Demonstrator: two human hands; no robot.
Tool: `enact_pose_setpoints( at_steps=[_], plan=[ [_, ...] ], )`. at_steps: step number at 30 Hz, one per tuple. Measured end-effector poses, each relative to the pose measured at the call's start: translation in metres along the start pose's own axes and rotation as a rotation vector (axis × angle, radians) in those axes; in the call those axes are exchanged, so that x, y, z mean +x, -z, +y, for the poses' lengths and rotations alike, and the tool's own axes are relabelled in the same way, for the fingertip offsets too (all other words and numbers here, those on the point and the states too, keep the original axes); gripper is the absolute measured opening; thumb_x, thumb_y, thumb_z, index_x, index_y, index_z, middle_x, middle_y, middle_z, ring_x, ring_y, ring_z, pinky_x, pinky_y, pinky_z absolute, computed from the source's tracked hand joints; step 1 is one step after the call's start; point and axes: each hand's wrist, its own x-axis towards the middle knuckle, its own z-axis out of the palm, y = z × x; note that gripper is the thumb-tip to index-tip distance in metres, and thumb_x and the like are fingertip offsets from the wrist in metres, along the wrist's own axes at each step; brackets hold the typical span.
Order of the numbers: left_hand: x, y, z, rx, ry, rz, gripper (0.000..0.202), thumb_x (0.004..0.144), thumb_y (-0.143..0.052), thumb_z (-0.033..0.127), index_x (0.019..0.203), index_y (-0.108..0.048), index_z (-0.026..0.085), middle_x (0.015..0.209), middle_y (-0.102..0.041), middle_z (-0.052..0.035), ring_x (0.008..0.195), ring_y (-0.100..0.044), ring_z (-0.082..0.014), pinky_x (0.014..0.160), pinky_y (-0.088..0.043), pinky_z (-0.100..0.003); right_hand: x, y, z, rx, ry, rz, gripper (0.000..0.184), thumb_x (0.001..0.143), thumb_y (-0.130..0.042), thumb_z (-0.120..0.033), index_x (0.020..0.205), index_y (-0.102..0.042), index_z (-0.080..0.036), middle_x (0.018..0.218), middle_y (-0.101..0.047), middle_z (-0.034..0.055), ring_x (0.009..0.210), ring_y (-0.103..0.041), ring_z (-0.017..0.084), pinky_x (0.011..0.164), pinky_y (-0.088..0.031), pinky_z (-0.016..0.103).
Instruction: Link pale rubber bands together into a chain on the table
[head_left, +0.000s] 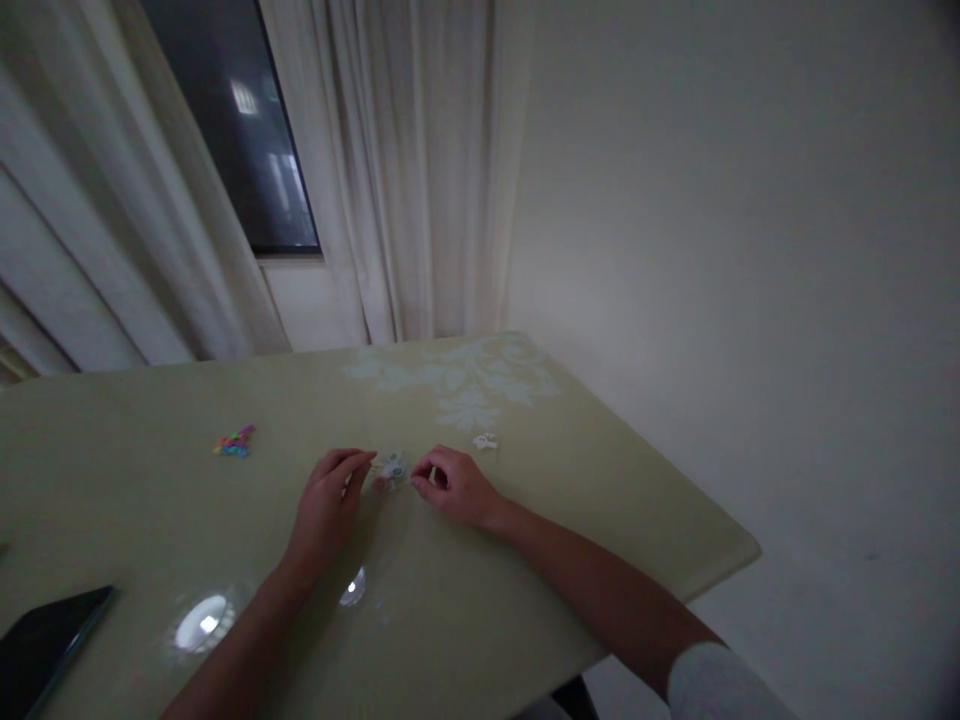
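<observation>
A small see-through packet or container [395, 468] with tiny pieces, some reddish, some pale, lies on the table between my hands; its exact kind is too small to tell. My left hand [330, 500] is at its left edge, fingers bent and tips brought together by the thumb. On the other side, my right hand [459, 487] rests low with thumb and forefinger pinched close to the packet's right edge. What either pinch holds, if anything, is too small to make out. Just beyond my right hand lies a little cluster of white pieces [486, 441].
Several small bright-coloured pieces [235, 442] lie in a heap to the left on the glossy table [420, 620]. A dark flat device [52, 645] sits at the near left. Curtains [420, 180] and a window [247, 120] stand behind; a plain wall [712, 250] borders the right side.
</observation>
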Motion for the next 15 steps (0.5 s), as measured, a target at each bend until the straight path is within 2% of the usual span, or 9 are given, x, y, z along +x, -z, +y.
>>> enact_pose_setpoints(
  at_steps=[3, 5, 7, 9, 13, 15],
  plan=[
    [0.001, -0.007, -0.006, -0.029, 0.046, 0.001, 0.054, 0.096, -0.05, 0.052, 0.135, -0.065, 0.017, 0.138, -0.063, -0.0169, 0.129, -0.06, -0.0339, 0.106, -0.052, -0.052, -0.002, -0.001, -0.001, -0.096, 0.043, -0.049, 0.007, 0.092, -0.072, -0.023, 0.095, -0.072, -0.017, 0.089, -0.065, 0.0015, 0.073, -0.057, 0.012, 0.072, -0.045, 0.025],
    [0.001, -0.012, -0.009, -0.056, 0.11, -0.049, 0.065, 0.092, -0.054, 0.054, 0.143, -0.057, 0.014, 0.144, -0.06, -0.02, 0.134, -0.058, -0.0361, 0.108, -0.051, -0.054, -0.003, -0.002, 0.001, -0.145, 0.056, -0.064, 0.013, 0.092, -0.073, -0.026, 0.102, -0.072, -0.018, 0.096, -0.065, 0.0028, 0.078, -0.06, 0.014, 0.076, -0.047, 0.026],
    [0.002, -0.014, -0.011, -0.097, 0.169, -0.122, 0.068, 0.089, -0.057, 0.053, 0.144, -0.055, 0.013, 0.143, -0.062, -0.0217, 0.132, -0.061, -0.0364, 0.107, -0.053, -0.054, -0.004, -0.003, 0.003, -0.182, 0.047, -0.075, 0.021, 0.094, -0.072, -0.029, 0.112, -0.071, -0.019, 0.103, -0.065, 0.0042, 0.08, -0.061, 0.014, 0.077, -0.048, 0.027],
    [0.002, -0.014, -0.011, -0.125, 0.181, -0.147, 0.065, 0.089, -0.058, 0.052, 0.143, -0.056, 0.014, 0.144, -0.062, -0.0209, 0.13, -0.063, -0.0358, 0.104, -0.054, -0.053, -0.005, -0.004, 0.005, -0.208, 0.034, -0.083, 0.029, 0.095, -0.07, -0.031, 0.122, -0.068, -0.02, 0.111, -0.064, 0.0054, 0.084, -0.062, 0.015, 0.08, -0.05, 0.028],
    [-0.001, -0.01, -0.012, -0.058, 0.073, -0.074, 0.062, 0.09, -0.058, 0.057, 0.138, -0.061, 0.018, 0.144, -0.063, -0.0175, 0.134, -0.06, -0.0349, 0.112, -0.049, -0.055, -0.006, -0.003, 0.008, -0.255, 0.055, -0.115, 0.043, 0.096, -0.068, -0.034, 0.138, -0.061, -0.023, 0.124, -0.062, 0.0078, 0.103, -0.064, 0.02, 0.092, -0.052, 0.033],
    [-0.002, -0.008, -0.015, 0.013, 0.002, -0.112, 0.056, 0.091, -0.057, 0.058, 0.131, -0.067, 0.019, 0.142, -0.066, -0.0161, 0.134, -0.06, -0.0346, 0.116, -0.046, -0.055, -0.006, -0.004, 0.009, -0.28, 0.061, -0.142, 0.043, 0.097, -0.067, -0.035, 0.138, -0.062, -0.023, 0.127, -0.062, 0.0088, 0.107, -0.064, 0.021, 0.095, -0.052, 0.034]
  ],
)
